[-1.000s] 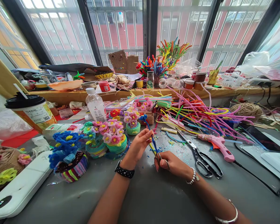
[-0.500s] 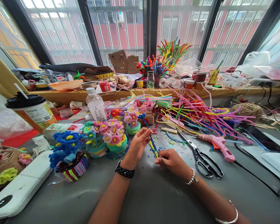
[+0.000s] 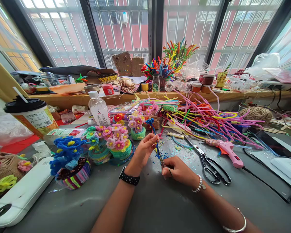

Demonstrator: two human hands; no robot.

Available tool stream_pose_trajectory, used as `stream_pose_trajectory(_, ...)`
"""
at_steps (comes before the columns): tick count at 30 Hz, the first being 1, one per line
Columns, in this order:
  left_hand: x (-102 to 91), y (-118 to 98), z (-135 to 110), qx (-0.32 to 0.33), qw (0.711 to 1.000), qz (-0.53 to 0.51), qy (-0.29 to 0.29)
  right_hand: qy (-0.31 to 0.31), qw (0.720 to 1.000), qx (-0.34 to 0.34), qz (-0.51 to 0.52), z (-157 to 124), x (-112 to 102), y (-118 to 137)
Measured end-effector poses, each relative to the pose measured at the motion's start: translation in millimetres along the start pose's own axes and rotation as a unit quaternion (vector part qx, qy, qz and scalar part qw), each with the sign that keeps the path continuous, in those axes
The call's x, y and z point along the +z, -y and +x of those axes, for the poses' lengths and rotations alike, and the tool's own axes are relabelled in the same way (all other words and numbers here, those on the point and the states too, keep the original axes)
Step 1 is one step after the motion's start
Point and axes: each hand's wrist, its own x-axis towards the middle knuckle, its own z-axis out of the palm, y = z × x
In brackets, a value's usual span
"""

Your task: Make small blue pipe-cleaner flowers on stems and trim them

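Between thumb and fingertips, my left hand [image 3: 141,151] pinches a blue pipe cleaner [image 3: 153,128], whose top end is bunched into a small blue tuft. My right hand [image 3: 178,169] is closed on small scissors [image 3: 162,161]; their thin metal blades point up along the lower part of the pipe cleaner, just below my left fingers. Whether the blades touch it I cannot tell. Blue and yellow fuzz bits lie on the grey table [image 3: 150,207] around both hands. Left of my left hand stand pots of pink pipe-cleaner flowers [image 3: 118,137] and blue flowers [image 3: 68,152].
Large black-handled scissors [image 3: 214,168] and a pink glue gun [image 3: 229,152] with its cord lie to the right. Behind them spreads a heap of loose pipe cleaners [image 3: 215,119]. A water bottle [image 3: 99,108], a lidded cup [image 3: 32,116] and a white device [image 3: 21,194] stand or lie leftward.
My right hand has shifted slightly, and the small scissors now sit more upright against the pipe cleaner. The blue tuft has tipped a little to the right. My left hand keeps its pinch.
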Motion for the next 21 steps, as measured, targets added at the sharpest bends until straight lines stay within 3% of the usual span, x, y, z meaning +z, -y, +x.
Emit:
stream_pose_trajectory(5,-1.2,0.0,1.9,0.026,0.999,-0.002,-0.028,-0.055,0.998,0.039,-0.002,2.0,1.3,3.2)
stream_pose_trajectory(10,-1.7,0.0,3.1,0.038,0.999,0.004,-0.038,-0.067,0.996,0.050,0.009,2.5,-0.9,0.1)
stream_pose_trajectory(15,-1.9,0.4,2.4,0.038,0.998,0.021,-0.038,-0.041,0.999,0.010,0.001,-0.3,-7.0,-2.2)
stream_pose_trajectory(21,-0.6,0.5,1.6,0.022,0.998,0.042,-0.031,0.047,0.998,-0.013,-0.028,-2.8,-6.4,1.6)
